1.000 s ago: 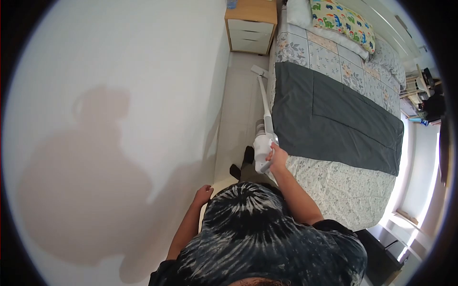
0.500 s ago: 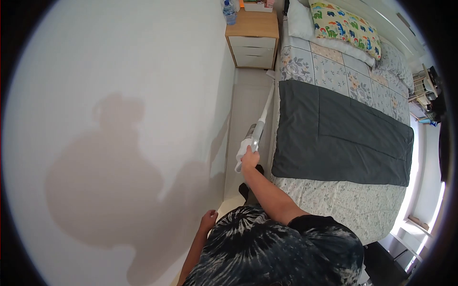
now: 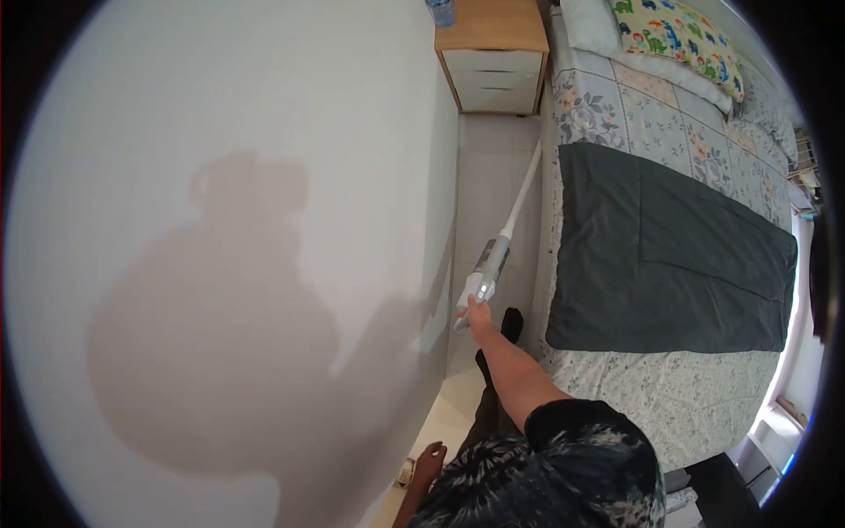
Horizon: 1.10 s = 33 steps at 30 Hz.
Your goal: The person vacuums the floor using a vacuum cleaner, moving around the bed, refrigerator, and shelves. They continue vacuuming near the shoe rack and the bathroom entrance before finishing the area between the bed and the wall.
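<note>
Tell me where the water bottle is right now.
In the head view, the bottle is at the top edge, on the left side of the wooden-topped nightstand, beside the wall.

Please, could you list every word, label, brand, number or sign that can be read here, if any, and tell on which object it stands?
No text can be read.
Vacuum cleaner: any marking is too small.
Bottle: cut off and blurred, nothing legible.
Patterned pillow: pictures, no legible letters.

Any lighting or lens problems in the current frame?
Head view: heavy fisheye curve with black corners; a large soft shadow of the wearer on the wall; bright glare along the right edge beyond the bed; the vacuum's far end is out of sight at the bedside.
</note>
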Tool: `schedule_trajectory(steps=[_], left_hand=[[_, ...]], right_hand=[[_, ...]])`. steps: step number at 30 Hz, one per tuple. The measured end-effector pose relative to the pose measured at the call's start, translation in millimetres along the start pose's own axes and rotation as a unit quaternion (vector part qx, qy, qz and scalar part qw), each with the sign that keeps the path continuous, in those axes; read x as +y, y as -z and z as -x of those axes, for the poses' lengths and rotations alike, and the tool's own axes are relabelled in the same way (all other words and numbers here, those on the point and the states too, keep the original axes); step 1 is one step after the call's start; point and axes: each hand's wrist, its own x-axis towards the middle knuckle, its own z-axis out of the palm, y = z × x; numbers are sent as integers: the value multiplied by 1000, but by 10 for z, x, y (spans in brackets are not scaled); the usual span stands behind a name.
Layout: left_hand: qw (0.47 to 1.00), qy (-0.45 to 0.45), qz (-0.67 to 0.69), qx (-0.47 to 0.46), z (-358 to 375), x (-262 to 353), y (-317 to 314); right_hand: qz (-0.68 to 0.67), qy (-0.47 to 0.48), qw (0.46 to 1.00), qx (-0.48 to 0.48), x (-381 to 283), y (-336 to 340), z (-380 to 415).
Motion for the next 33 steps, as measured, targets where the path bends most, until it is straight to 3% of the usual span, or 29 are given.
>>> schedule_trajectory(steps=[2, 5, 8, 12, 18, 20, 27, 30, 32, 33], left_hand=[[1000, 6, 10, -14, 71, 123, -77], [998, 39, 36, -32, -132, -29, -192], [994, 72, 42, -68, -444, -615, -397], [990, 113, 10, -87, -652, -695, -438], [989, 139, -34, -40, -882, -590, -262], [983, 181, 32, -21, -966, -810, -285], [981, 184, 52, -6, -973, -796, -246], [986, 167, 27, 5, -947, -751, -218], [983, 180, -22, -4, -983, -707, -229], [984, 178, -23, -3, -1011, -784, -227]], right_hand=[[28, -51, 998, -22, 137, 76, -126], [17, -38, 998, -39, 604, 287, -633], [56, -68, 996, 6, 868, 524, -1084], [172, -79, 981, 33, 1105, 924, -1693], [163, -39, 983, 68, 935, 1299, -2227], [176, -37, 981, 79, 668, 1274, -2260], [145, 26, 985, 95, 482, 1208, -2872], [134, 35, 976, 168, 552, 1160, -3303], [239, 73, 929, 273, 871, 1267, -3834], [237, 74, 930, 273, 758, 1192, -3741]])
